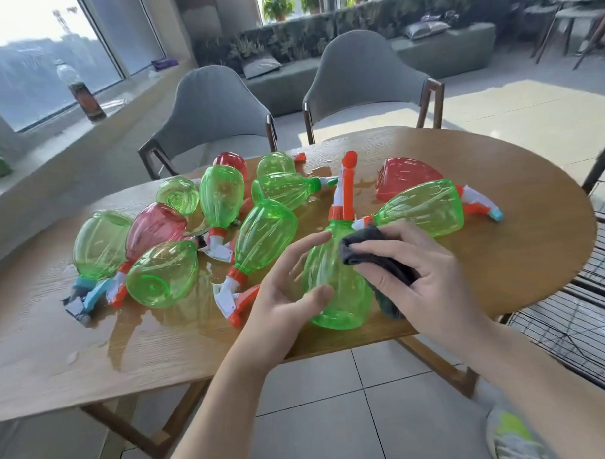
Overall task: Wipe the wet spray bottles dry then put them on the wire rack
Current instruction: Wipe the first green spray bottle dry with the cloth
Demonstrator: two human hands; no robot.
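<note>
A green spray bottle (334,283) with an orange and white trigger head stands tilted near the table's front edge. My left hand (286,295) grips its left side with thumb and fingers curled round it. My right hand (419,266) holds a dark grey cloth (374,254) against the bottle's right shoulder. Several more green and red spray bottles (267,230) lie on their sides across the wet wooden table (127,355). The black wire rack (578,322) stands to the right of the table, lower than its top.
Puddles of water (167,320) spread over the table among the bottles. Two grey chairs (218,108) stand behind the table. A dark drink bottle (83,92) is on the window ledge at the left. Tiled floor lies below.
</note>
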